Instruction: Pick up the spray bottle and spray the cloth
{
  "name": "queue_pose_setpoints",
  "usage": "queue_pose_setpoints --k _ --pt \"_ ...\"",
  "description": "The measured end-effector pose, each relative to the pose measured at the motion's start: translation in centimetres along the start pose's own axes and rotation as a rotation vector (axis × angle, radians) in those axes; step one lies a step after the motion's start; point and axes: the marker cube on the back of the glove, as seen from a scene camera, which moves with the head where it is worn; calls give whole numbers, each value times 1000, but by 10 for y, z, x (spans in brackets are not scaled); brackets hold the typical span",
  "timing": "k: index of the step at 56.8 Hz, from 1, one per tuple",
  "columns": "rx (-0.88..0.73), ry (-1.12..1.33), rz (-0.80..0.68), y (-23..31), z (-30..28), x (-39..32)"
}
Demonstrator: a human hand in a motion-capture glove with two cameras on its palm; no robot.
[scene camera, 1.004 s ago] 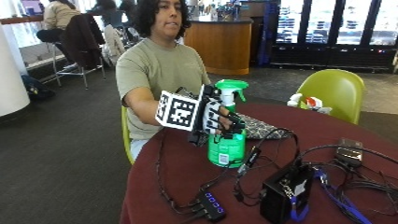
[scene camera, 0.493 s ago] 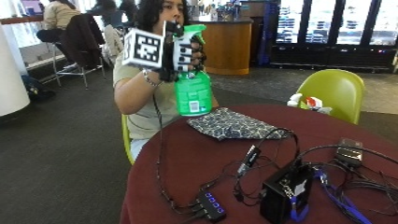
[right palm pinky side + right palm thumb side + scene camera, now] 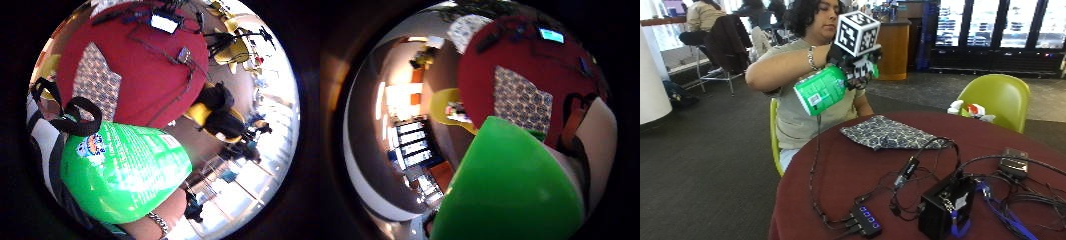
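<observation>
In the outside view my gloved right hand (image 3: 852, 64) grips a green spray bottle (image 3: 822, 90) by its neck and holds it high above the table, tilted with its base toward the person's chest. The patterned cloth (image 3: 887, 133) lies flat on the red table (image 3: 840, 175) below and a little in front of the bottle. The green bottle (image 3: 125, 172) fills much of the little finger side palm view, with the cloth (image 3: 95, 80) on the table beyond it. In the thumb side palm view the bottle (image 3: 512, 187) looms close and the cloth (image 3: 522, 102) shows past it.
A black box (image 3: 946, 207), a USB hub (image 3: 866, 221), a small device (image 3: 1014, 162) and several cables (image 3: 919, 170) lie on the table's near and right parts. A yellow-green chair (image 3: 996, 97) with small toys (image 3: 966, 109) stands behind the table.
The hand lifted the bottle from the table up to head height, then tipped it from upright to a slant above the cloth. The outside camera has shifted slightly.
</observation>
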Motion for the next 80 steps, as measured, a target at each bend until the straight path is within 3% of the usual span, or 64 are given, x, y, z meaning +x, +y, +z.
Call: queue_pose_setpoints --k 17,28,33,43,51,68,80 --pt "-315 306 116 -47 120 -5" --pt "-358 353 151 -64 149 -3" --pt "-270 254 135 -67 125 -18" --pt "68 -84 -18 -79 30 -60" --pt "320 -495 -165 -113 -12 -104" --pt "393 -1085 -360 -199 23 -202" --pt "409 -1044 -458 -239 66 -251"
